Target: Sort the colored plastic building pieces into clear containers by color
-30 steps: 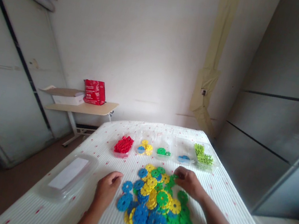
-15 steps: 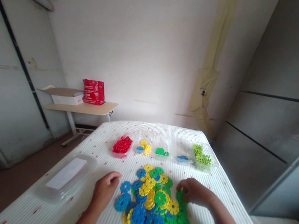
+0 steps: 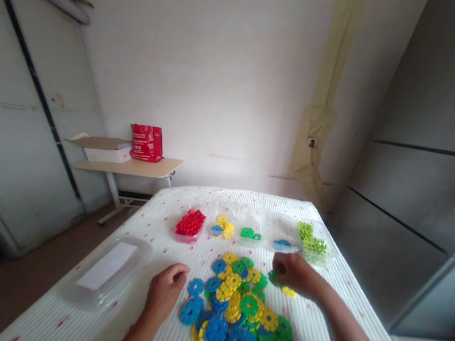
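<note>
A heap of blue, yellow and green plastic snowflake discs (image 3: 243, 324) lies on the white ribbed table (image 3: 331, 304) in front of me. My right hand (image 3: 295, 274) is lifted over the heap's far right edge, fingers closed on a green disc, with a yellow disc (image 3: 288, 291) showing just under it. My left hand (image 3: 164, 294) rests curled on the table at the heap's left edge, beside a blue disc (image 3: 194, 287), and holds nothing I can make out.
A row of clear trays stands at the far side: red pieces (image 3: 189, 223), yellow pieces (image 3: 222, 227), green pieces (image 3: 249, 233), blue pieces (image 3: 283, 242), lime pieces (image 3: 312, 240). A clear lid (image 3: 106, 270) lies at left. A side table with a red bag (image 3: 146, 142) stands beyond.
My right hand dipped to the heap's right side, closed on a green disc, then rose and moved toward the far trays. My left hand has barely moved.
</note>
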`<state>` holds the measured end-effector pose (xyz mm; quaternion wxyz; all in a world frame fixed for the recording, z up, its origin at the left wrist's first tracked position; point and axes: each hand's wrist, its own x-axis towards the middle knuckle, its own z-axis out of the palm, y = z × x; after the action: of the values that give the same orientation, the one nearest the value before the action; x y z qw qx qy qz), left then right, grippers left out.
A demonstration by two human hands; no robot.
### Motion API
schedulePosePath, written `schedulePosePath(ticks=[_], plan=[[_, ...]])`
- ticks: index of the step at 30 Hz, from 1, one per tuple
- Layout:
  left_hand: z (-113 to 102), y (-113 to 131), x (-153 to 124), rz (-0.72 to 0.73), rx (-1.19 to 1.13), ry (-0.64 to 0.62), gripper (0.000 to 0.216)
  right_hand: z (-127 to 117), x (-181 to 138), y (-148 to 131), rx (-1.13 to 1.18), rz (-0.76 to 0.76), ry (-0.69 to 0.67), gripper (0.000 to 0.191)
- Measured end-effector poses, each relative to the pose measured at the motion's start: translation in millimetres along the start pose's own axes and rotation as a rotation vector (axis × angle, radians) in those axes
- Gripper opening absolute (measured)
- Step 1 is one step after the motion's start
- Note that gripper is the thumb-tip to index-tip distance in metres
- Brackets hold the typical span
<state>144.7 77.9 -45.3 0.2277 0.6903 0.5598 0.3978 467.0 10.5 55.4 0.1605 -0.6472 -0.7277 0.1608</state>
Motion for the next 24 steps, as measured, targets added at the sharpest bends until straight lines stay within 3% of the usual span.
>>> schedulePosePath(ticks=[4, 8, 11, 16, 24], plan=[[-1, 2, 0, 0.001, -0.01, -0.003, 0.027, -14, 38, -17, 0.093, -0.022, 0.306, 0.007], [-1, 4, -1, 0.001, -0.02, 0.002, 0.026, -6, 76, -22, 0.099, 0.071, 0.422, 0.009], [-1, 4, -2, 0.001, -0.018, 0.004, 0.027, 5, 84, -21, 0.09, 0.108, 0.464, 0.018], [-1, 4, -1, 0.0, -0.002, -0.006, 0.027, 14, 55, -8, 0.048, 0.047, 0.366, 0.013], [2, -2, -1, 0.018, 0.036, -0.027, 0.028, 26, -7, 48, 0.002, 0.114, 0.229, 0.013]])
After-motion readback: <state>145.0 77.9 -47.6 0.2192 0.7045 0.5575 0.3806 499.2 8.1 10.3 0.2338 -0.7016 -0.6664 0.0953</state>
